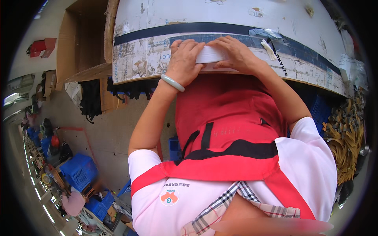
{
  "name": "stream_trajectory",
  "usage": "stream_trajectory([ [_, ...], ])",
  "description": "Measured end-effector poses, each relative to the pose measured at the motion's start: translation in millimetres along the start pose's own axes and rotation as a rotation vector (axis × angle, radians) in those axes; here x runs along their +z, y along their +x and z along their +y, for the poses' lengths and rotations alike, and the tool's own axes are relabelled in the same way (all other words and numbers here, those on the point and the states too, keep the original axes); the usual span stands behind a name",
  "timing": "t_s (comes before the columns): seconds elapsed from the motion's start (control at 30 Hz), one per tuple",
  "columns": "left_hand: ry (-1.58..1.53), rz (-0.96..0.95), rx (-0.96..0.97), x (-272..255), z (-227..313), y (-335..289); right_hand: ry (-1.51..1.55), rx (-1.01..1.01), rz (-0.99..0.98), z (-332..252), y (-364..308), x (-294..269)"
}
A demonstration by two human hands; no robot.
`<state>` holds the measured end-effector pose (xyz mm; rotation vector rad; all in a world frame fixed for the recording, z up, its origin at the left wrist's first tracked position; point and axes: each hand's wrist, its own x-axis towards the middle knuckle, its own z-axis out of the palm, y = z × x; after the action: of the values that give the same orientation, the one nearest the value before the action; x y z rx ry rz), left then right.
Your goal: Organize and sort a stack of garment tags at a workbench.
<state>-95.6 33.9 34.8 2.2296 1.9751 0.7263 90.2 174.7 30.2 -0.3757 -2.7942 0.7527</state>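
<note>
- In the head view, the left hand (183, 59) and right hand (236, 53) grasped a white bundle (210, 54) between them, fingers curved around its ends, probably to hold its layers together.
- The bundle sat at the near edge of the desk (185, 11), close to the body, likely for easy reach and support.
- Its side showed fine, smooth ridges; its material was unclear.
- The desk's pale covering looked scuffed and peeling, crossed by a dark strip (177, 28).
- A brown cardboard box (69, 51) stood open at the left.
</note>
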Motion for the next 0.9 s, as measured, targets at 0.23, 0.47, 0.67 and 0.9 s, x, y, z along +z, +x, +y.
stream_trajectory([
  [0.23, -0.041, -0.071, -0.019, 4.4, 16.6, 17.8, 0.235, 0.355, 0.185, 66.3, 38.7, -46.5],
  [0.47, -0.256, 0.026, -0.07, -3.2, 19.0, 32.8, -0.14, 0.326, 0.419, 133.7, 97.5, -30.9],
  [0.67, -1.241, 0.202, -0.414, -17.5, -4.3, 21.2, 0.236, 0.376, 0.226, 86.8, 101.7, -20.2],
  [0.9, -1.478, 0.086, -0.552, -14.2, -16.5, 3.3, 0.564, 0.207, 0.208, -13.7, 66.7, 9.3],
])
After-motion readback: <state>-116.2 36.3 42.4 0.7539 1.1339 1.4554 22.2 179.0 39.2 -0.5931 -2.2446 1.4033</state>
